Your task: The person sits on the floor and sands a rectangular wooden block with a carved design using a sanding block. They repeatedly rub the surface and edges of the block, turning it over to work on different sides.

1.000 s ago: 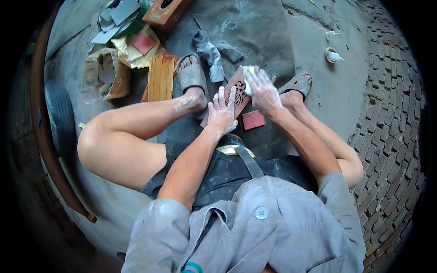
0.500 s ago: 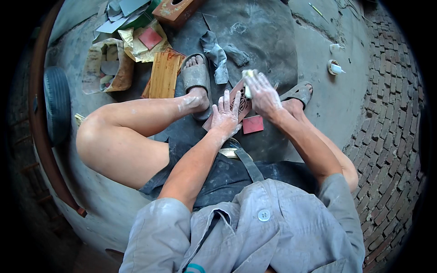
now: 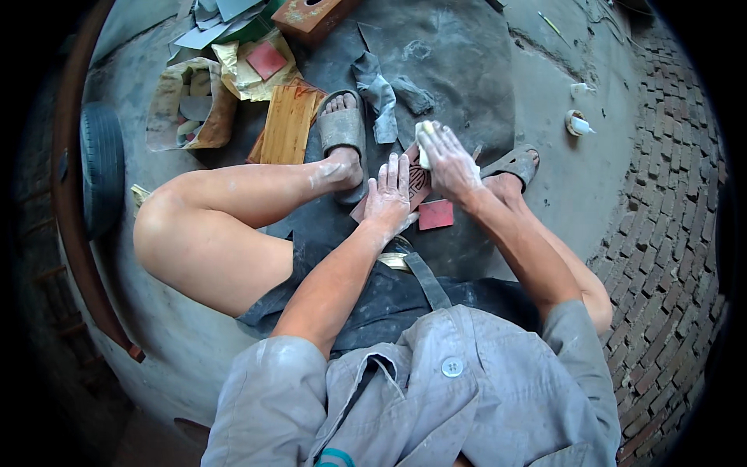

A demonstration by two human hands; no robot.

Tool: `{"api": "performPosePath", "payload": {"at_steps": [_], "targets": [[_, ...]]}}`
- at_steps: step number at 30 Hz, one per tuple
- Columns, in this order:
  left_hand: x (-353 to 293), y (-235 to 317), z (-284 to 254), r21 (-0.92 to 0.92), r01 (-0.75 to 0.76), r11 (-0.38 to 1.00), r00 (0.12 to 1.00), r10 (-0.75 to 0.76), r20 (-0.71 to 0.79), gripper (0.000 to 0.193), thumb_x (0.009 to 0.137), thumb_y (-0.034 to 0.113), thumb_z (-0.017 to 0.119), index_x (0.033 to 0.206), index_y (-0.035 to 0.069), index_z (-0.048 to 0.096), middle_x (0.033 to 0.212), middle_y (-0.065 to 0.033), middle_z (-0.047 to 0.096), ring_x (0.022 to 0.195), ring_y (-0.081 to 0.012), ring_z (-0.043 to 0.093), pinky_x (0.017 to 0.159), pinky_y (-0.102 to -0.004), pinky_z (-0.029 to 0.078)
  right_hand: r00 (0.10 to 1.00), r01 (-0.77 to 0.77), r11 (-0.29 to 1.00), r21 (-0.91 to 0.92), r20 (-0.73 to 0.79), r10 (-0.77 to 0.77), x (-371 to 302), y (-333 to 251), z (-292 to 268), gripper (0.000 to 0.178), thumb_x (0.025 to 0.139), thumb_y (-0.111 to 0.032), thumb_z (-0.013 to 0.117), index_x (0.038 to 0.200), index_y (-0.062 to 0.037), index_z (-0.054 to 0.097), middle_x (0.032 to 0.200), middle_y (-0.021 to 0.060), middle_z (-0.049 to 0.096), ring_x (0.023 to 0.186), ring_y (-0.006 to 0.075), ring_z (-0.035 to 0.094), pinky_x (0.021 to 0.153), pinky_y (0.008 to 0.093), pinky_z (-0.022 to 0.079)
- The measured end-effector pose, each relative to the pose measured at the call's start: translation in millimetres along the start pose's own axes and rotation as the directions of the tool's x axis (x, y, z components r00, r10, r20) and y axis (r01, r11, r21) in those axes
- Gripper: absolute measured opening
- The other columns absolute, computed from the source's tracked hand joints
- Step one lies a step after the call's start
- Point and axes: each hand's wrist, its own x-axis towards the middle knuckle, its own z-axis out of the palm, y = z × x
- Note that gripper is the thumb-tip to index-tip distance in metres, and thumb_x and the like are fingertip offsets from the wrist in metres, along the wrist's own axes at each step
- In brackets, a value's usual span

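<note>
A reddish-brown board (image 3: 419, 182) with a dark carved pattern lies slantwise between my feet, partly covered by both hands. Flat on its near left part rests my left hand (image 3: 387, 198), fingers stretched out and dusted white. My right hand (image 3: 453, 165) is closed over a whitish pad (image 3: 422, 148) at the board's far right end; whether it is cloth or sponge I cannot tell. Just below the board is a red rectangular piece (image 3: 436, 215), like sandpaper. White powder coats both hands.
Grey rags (image 3: 377, 97) lie beyond the board. Left of my sandalled foot are a wooden block (image 3: 283, 124), a cut-open container (image 3: 220, 117) of pads and a tyre (image 3: 102, 171). A reddish box (image 3: 311, 22) stands at the back; a small white bottle (image 3: 577, 123) is at right.
My left hand's fingers have drawn closer together on the board. The right hand and pad stay near the board's far end. The whole view has shifted slightly.
</note>
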Motion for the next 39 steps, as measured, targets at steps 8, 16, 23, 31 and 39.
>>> {"api": "performPosePath", "payload": {"at_steps": [8, 16, 23, 31, 39], "targets": [[-37, -5, -34, -0.114, 0.421, 0.9, 0.903, -0.404, 0.145, 0.122, 0.071, 0.038, 0.089, 0.158, -0.014, 0.021, 0.144, -0.0279, 0.046, 0.136, -0.0448, 0.047, 0.107, -0.0557, 0.049, 0.993, -0.035, 0.996, 0.076, -0.107, 0.043, 7, 14, 14, 0.068, 0.09, -0.007, 0.055, 0.156, 0.0058, 0.044, 0.162, 0.0254, 0.045, 0.154, 0.0364, 0.041, 0.131, 0.0477, 0.027], [-18, 3, -94, -0.048, -0.084, 0.995, 0.942, 0.064, -0.331, 0.115, 0.067, 0.022, 0.09, 0.157, -0.011, 0.026, 0.144, -0.0337, 0.04, 0.137, -0.0507, 0.038, 0.122, -0.0559, 0.029, 0.91, -0.228, 0.893, 0.389, -0.241, 0.338, -8, 57, 65, 0.066, 0.088, -0.004, 0.055, 0.152, 0.0048, 0.048, 0.158, 0.03, 0.047, 0.149, 0.0447, 0.045, 0.128, 0.0496, 0.033], [-30, -21, -81, -0.114, -0.227, 0.967, 0.892, 0.159, -0.424, 0.118, 0.077, 0.025, 0.09, 0.16, -0.015, 0.017, 0.16, -0.0411, 0.029, 0.152, -0.0527, 0.029, 0.127, -0.0538, 0.025, 0.875, -0.278, 0.791, 0.546, -0.196, 0.442, -11, 54, 55, 0.062, 0.09, -0.007, 0.052, 0.151, 0.004, 0.051, 0.157, 0.0295, 0.049, 0.149, 0.0416, 0.046, 0.128, 0.0468, 0.033], [-19, -35, -87, -0.083, -0.21, 0.974, 0.932, 0.174, -0.317, 0.122, 0.073, 0.042, 0.094, 0.156, -0.012, 0.021, 0.147, -0.0324, 0.042, 0.137, -0.0464, 0.043, 0.117, -0.0533, 0.033, 0.799, -0.441, 0.768, 0.465, -0.187, 0.572, -22, 37, 60, 0.061, 0.095, -0.005, 0.049, 0.156, -0.0057, 0.049, 0.158, 0.0217, 0.052, 0.145, 0.0381, 0.052, 0.121, 0.0457, 0.043], [-32, -39, -71, -0.203, -0.095, 0.975, 0.978, 0.054, -0.199, 0.117, 0.079, 0.031, 0.084, 0.162, -0.006, 0.01, 0.154, -0.0325, 0.032, 0.146, -0.0448, 0.03, 0.127, -0.0521, 0.017, 0.752, -0.143, 0.8, 0.582, -0.461, 0.47, -30, 62, 34, 0.048, 0.09, -0.004, 0.06, 0.137, -0.0008, 0.066, 0.138, 0.0255, 0.067, 0.131, 0.0382, 0.064, 0.112, 0.0426, 0.053]]}}
